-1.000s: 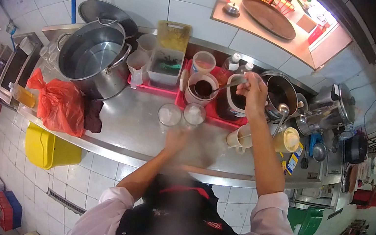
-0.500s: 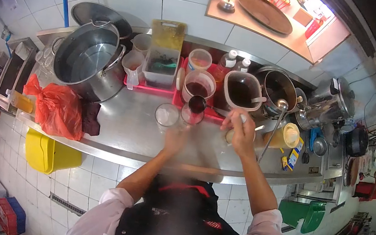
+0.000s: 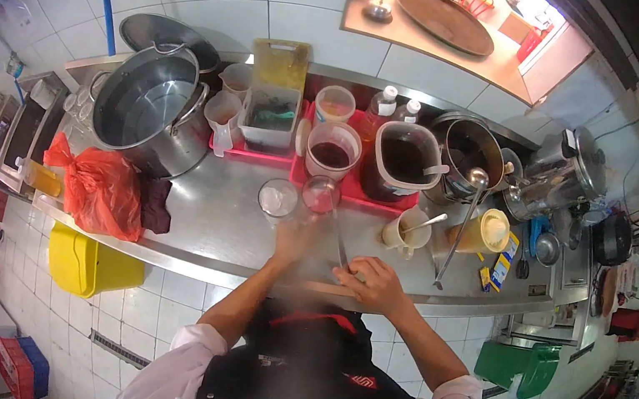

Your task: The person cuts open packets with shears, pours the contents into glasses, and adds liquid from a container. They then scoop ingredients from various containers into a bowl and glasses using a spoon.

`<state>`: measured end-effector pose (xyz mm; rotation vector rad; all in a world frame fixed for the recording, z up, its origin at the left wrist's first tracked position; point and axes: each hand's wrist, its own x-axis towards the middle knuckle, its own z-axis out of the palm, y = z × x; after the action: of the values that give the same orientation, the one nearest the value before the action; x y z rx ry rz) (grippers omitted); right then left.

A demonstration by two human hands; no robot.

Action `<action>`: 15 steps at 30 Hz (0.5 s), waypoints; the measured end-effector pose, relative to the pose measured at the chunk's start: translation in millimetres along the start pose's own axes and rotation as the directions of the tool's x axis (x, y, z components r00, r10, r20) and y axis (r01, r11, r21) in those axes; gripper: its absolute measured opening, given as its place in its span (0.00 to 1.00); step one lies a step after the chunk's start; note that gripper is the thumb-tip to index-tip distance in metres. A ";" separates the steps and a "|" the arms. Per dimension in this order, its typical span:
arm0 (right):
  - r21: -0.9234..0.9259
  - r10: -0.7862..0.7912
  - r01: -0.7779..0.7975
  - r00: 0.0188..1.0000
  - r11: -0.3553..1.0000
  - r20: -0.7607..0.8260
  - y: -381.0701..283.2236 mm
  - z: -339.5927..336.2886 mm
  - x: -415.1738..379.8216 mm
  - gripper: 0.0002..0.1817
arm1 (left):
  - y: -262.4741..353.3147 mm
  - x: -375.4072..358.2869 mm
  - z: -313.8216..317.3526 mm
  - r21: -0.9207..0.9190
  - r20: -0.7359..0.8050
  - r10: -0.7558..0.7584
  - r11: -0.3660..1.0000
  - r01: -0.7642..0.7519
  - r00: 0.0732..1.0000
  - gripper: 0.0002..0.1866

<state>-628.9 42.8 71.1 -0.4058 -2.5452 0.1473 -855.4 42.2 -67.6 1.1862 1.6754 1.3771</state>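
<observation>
My right hand (image 3: 373, 283) is closed around the handle of a ladle (image 3: 339, 241), low near the counter's front edge. The ladle's bowl end meets a glass (image 3: 322, 195) with a reddish look; whether it is inside or above it I cannot make out. Blurred, my left hand (image 3: 294, 239) is just below this glass and another glass (image 3: 279, 198) holding what looks like ice; its fingers are too smeared to read. Behind them, a white tub (image 3: 334, 148) of dark red liquid stands beside a larger square tub (image 3: 410, 154) of dark liquid.
On the left are a big steel pot (image 3: 150, 108) and an orange-red plastic bag (image 3: 102, 193). A mug (image 3: 405, 232) with a spoon, a long ladle (image 3: 458, 238) and a yellowish container (image 3: 492, 228) stand to the right. Red trays (image 3: 378, 201) edge the work area.
My right hand has come down and left, toward me. The ladle, dark with liquid earlier above the right glass, now has its handle slanting toward me from that glass.
</observation>
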 end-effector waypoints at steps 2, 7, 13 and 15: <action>-0.038 -0.011 0.011 1.000 0.999 0.009 0.5 3.7 -6.3 0.20 | 1.8 -1.3 -1.7 -0.012 -0.021 -0.005 1.000 0.005 1.000 0.15; 0.128 0.231 -0.207 0.949 0.970 -0.213 22.6 7.1 12.2 0.19 | 0.5 0.8 -2.2 -0.014 -0.038 0.041 0.999 -0.041 0.998 0.15; 0.272 0.398 -0.340 0.896 0.900 -0.197 79.6 -11.5 103.3 0.10 | 16.6 -7.6 -9.0 -0.065 -0.087 -0.004 0.998 -0.002 0.996 0.16; 0.320 0.500 -0.439 0.855 0.839 -0.137 104.2 -7.9 121.7 0.11 | 10.6 -9.7 -10.2 -0.089 -0.120 0.023 0.996 -0.033 0.993 0.16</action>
<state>-695.5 180.3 119.9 -0.8828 -2.1210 0.6059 -858.4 29.8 -55.5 1.0997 1.6636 1.5510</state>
